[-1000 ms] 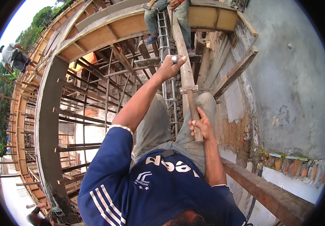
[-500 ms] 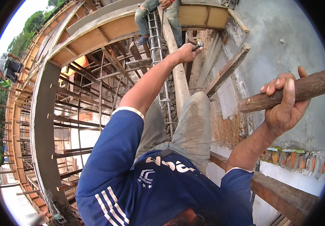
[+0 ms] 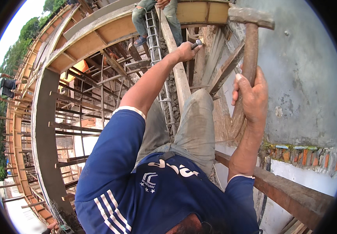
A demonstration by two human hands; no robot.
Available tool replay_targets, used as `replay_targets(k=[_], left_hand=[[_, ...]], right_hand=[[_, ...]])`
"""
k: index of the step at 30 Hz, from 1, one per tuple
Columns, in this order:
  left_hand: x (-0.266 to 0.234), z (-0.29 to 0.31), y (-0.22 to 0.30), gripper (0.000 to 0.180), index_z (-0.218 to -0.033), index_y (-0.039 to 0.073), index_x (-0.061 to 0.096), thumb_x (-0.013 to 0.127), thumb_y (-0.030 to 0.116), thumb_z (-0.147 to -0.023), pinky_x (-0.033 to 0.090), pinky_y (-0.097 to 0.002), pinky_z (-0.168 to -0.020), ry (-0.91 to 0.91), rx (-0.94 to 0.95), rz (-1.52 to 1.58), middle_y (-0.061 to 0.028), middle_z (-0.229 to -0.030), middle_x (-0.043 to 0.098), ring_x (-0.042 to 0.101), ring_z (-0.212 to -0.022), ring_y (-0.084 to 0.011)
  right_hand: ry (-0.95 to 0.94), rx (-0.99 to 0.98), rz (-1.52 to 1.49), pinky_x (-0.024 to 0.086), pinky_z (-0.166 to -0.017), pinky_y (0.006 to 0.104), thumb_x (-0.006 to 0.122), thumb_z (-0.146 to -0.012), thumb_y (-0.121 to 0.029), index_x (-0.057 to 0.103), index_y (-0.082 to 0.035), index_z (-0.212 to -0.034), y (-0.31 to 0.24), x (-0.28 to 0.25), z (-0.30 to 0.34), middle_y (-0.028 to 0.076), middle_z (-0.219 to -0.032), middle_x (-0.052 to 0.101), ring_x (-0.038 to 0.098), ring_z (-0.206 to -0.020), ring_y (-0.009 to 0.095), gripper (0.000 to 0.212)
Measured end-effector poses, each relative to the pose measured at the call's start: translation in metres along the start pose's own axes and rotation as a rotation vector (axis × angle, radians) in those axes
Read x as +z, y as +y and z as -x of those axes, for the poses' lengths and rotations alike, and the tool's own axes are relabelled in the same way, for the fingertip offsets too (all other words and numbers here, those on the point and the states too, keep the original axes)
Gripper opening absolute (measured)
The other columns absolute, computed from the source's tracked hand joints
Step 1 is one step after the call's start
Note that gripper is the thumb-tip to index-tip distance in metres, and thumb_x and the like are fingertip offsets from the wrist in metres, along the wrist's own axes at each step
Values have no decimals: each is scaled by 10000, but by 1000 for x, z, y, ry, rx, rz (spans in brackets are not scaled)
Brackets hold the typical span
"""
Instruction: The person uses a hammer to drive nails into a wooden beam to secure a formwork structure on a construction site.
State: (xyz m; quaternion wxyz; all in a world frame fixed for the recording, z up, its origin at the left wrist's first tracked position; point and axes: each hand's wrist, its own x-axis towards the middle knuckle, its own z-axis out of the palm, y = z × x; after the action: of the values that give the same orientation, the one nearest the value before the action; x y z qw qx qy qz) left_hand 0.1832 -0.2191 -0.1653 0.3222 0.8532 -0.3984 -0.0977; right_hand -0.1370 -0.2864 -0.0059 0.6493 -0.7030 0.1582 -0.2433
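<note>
My left hand (image 3: 185, 52) reaches forward on a straight arm, closed round a chisel. Only the dark shank and bright end of the chisel (image 3: 197, 43) show past my fingers, close to the wall side. My right hand (image 3: 251, 95) grips the wooden handle of a hammer (image 3: 250, 50) and holds it upright, its heavy metal head on top. The hammer is raised in front of the grey plastered wall (image 3: 297, 78), apart from the chisel. The lower end of the chisel is hidden.
Between my legs runs a rebar cage (image 3: 152, 37) beside a long timber (image 3: 181, 78). A slanting beam (image 3: 227, 68) leans by the wall. Wooden formwork (image 3: 94, 41) curves ahead, with a seated person's legs (image 3: 140, 19) on it. Another person (image 3: 1, 85) crouches far left above scaffolding poles.
My right hand has swung the hammer inward and turned it upright, so its head now shows. My left hand keeps its hold on the chisel; the view has shifted slightly.
</note>
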Motion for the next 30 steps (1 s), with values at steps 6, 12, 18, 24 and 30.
replay_targets(k=[6, 12, 18, 24, 30], left_hand=[[-9, -6, 9, 571, -813, -24, 589, 524, 518, -982, 442, -405, -639, -67, 28, 114, -95, -626, 494, 445, -653, -180], [0, -5, 5, 512, -803, -16, 598, 549, 460, -986, 459, -391, -643, -50, 45, 102, -79, -645, 518, 469, -682, -140], [89, 85, -61, 298, -1147, 111, 636, 561, 292, -924, 487, -462, -796, -202, 372, -141, -116, -928, 623, 624, -890, -335], [60, 92, -56, 211, -913, 2, 654, 617, 209, -898, 487, -458, -718, 48, 230, 116, -209, -793, 630, 629, -790, -375], [-13, 76, -32, 452, -653, 50, 465, 554, 340, -988, 289, -325, -532, 312, 52, 566, 13, -567, 391, 315, -576, -110]], right_hand=[[468, -885, -159, 507, -487, 287, 583, -893, -47, 485, 72, -1074, -105, -25, -30, 86, -691, 570, 563, -526, 150, 239], [174, -393, 718, 536, -534, 353, 628, -857, -92, 427, 33, -1110, 96, 47, -43, 160, -742, 609, 624, -552, 194, 347], [-461, 277, 475, 520, -538, 409, 644, -843, -172, 537, 64, -1101, 123, 53, -2, 233, -741, 642, 665, -583, 297, 366], [-320, 192, 130, 494, -506, 303, 665, -871, -110, 521, 64, -1129, 53, 57, 20, 100, -751, 621, 598, -546, 135, 343], [-57, -167, -225, 484, -514, 275, 583, -889, -32, 492, 35, -1088, 9, 35, 33, 88, -752, 584, 551, -535, 117, 229]])
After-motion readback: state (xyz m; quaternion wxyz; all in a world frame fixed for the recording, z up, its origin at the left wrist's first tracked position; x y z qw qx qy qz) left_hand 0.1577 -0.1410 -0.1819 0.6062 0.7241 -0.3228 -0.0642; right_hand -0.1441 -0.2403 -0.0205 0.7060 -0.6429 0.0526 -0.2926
